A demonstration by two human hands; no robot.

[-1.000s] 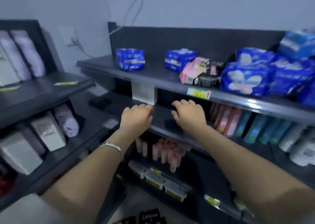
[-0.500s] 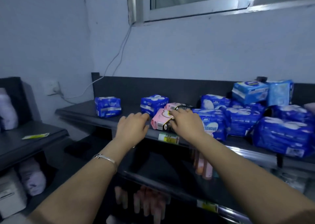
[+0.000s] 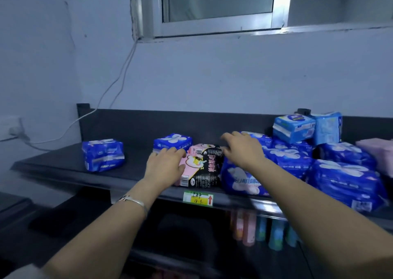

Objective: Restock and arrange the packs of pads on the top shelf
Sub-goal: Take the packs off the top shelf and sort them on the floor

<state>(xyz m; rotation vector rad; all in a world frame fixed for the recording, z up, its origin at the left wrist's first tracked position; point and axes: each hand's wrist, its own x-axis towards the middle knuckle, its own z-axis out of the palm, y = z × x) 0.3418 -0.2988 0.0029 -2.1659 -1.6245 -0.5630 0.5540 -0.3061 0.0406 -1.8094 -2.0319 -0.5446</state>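
Pink-and-black pack (image 3: pixel 202 168) of pads lies flat at the front edge of the top shelf (image 3: pixel 63 168), just above the price tag (image 3: pixel 197 198).

Hands: left hand (image 3: pixel 164 166) rests palm-down on the pack's 9 o'clock end. Its fingers are nearly straight and the thumb lies out across the pink face, with no curl round the pack seen. Right hand (image 3: pixel 242 149) is at the pack's 2 o'clock corner, fingers spread and lightly bent. It is motion-blurred, so contact cannot be told. Silver bracelet (image 3: pixel 136 201) on the left wrist.

Edges/room: bare shelf runs from the pack toward 9 o'clock, broken only by a lone blue pack (image 3: pixel 103 155), well apart. Small blue pack (image 3: pixel 172 142) sits just behind at 11 o'clock. Back panel (image 3: pixel 138 125) closes the shelf at 12 o'clock.

In the way: large blue pack (image 3: pixel 240 181) sits against the 3 o'clock side, under the right wrist. Beyond it a heap of blue packs (image 3: pixel 344 181) crowds to the front lip. Light-blue packs (image 3: pixel 293 127) sit on top at 1 o'clock. Bottles (image 3: pixel 244 227) stand below at 5 o'clock.
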